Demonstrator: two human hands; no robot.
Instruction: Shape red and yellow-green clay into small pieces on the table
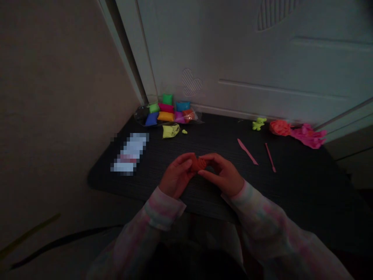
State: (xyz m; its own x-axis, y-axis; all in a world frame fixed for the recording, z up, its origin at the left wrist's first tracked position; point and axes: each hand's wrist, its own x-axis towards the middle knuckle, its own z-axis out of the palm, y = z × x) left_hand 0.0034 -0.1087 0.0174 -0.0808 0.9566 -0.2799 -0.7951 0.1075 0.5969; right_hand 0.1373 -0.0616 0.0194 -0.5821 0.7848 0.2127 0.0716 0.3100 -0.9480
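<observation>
Both hands meet over the near middle of a dark table [291, 182] in dim light. My left hand [176, 175] and my right hand [223, 173] pinch the same small lump of orange-red clay [199, 164] between their fingertips. The lump is held just above the tabletop. Pale striped sleeves cover both wrists.
A clear bag of coloured clay packets [167, 111] lies at the back left, with a yellow packet [170, 130] in front. Two pink modelling tools [247, 152] [270, 157] lie right of my hands. Further back right sit a green clay figure [258, 124], an orange lump [279, 127] and pink wrapping [309, 136]. A blurred paper [129, 152] lies left.
</observation>
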